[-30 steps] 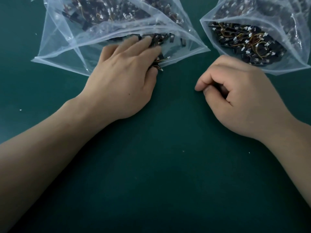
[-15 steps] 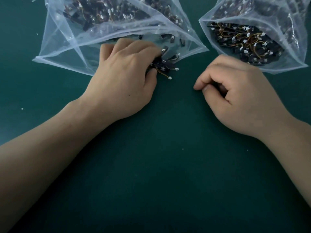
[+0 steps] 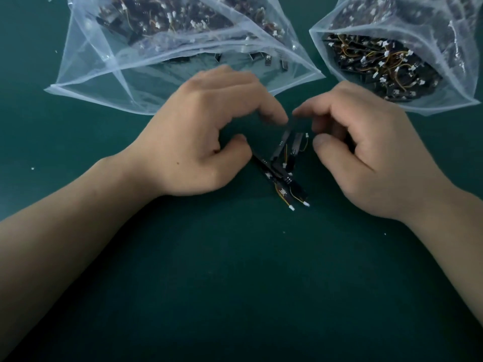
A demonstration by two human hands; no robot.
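No text, label or number can be read on the plastic bags [image 3: 86, 74] or small black parts [image 3: 281, 173].

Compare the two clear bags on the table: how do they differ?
The left bag sprawls wide, with only a few black parts near its mouth; the right bag is packed up to its mouth. In the right bag yellow wires show thickly, in the left bag sparsely. Both are clear, lie on the green table and hold small black parts with white plugs.

A small tangle of black strips [image 3: 281, 173] with yellow wires [image 3: 280, 197] and white plugs [image 3: 306, 204] lies on the green table [image 3: 235, 270]. One strip [image 3: 281, 143] rises tilted, its top blurred.
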